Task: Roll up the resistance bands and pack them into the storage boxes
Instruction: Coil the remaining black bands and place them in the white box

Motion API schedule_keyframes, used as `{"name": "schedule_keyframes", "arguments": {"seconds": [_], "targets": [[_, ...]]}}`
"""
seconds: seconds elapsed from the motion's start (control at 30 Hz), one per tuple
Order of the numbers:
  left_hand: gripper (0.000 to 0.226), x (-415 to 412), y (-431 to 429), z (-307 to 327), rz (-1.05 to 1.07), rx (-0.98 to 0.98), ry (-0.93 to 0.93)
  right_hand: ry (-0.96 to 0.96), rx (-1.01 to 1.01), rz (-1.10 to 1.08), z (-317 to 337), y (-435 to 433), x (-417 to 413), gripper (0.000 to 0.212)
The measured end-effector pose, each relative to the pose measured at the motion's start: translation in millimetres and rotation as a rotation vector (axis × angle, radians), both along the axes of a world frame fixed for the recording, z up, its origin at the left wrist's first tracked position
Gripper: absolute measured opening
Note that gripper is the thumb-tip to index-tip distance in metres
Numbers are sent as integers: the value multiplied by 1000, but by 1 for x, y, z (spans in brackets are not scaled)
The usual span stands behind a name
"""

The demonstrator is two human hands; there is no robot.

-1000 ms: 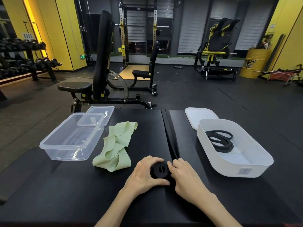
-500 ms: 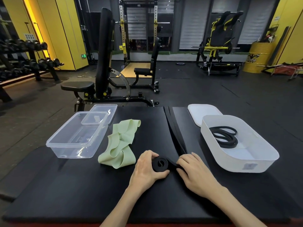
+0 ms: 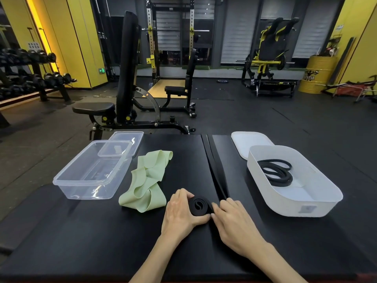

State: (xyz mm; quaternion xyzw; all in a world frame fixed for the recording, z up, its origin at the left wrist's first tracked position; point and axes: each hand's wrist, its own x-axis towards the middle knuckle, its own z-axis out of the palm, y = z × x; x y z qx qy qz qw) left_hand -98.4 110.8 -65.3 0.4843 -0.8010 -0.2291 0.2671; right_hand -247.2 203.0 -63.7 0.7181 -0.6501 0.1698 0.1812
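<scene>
Black band is in both my hands at the front middle of the desk. From my left, a clear storage box stands open, with its clear lid leaning on its far rim. Just beside the box lies a loose green band, its long axis running from near-left to far-right. My left hand curls round the rolled part of the black band, thumb at the near side and fingers over the far side. The roll shows its spiral face upward, so its axis is roughly upright. Its unrolled tail runs straight away from me to the desk's far edge. My right hand has its fingers bent over the tail where it leaves the roll, thumb against the roll. Farther right is a white lid, then a white storage box with a coiled black band lying flat inside.
</scene>
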Motion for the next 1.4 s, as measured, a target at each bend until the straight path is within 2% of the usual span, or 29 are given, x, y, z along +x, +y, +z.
{"name": "schedule_keyframes", "arguments": {"seconds": [0.2,0.3,0.43,0.6,0.73,0.83,0.93,1.13,1.3,1.4], "targets": [[71,-1,-3,3,-23,58,-48,-75,13,-60,6,-8,6,42],[68,-2,-4,2,-61,19,-124,-107,4,-55,8,-12,9,45],[84,-3,-5,3,-180,-72,-272,-162,0,-37,6,-14,13,66],[92,10,-9,9,-399,84,-193,-181,39,-28,10,-15,8,50],[84,20,-17,20,-482,263,-188,-182,68,2,8,-10,-1,44],[74,20,-13,18,-416,234,-77,-183,127,45,6,-2,-8,43],[78,17,-8,5,-256,155,35,-130,182,51,4,8,-14,45],[84,9,-2,3,-139,87,-38,-201,78,73,2,6,-12,43],[85,7,2,9,-86,48,-83,-215,101,102,8,-2,3,27],[81,7,1,9,-99,21,-118,-221,139,102,10,-5,4,36]]}}
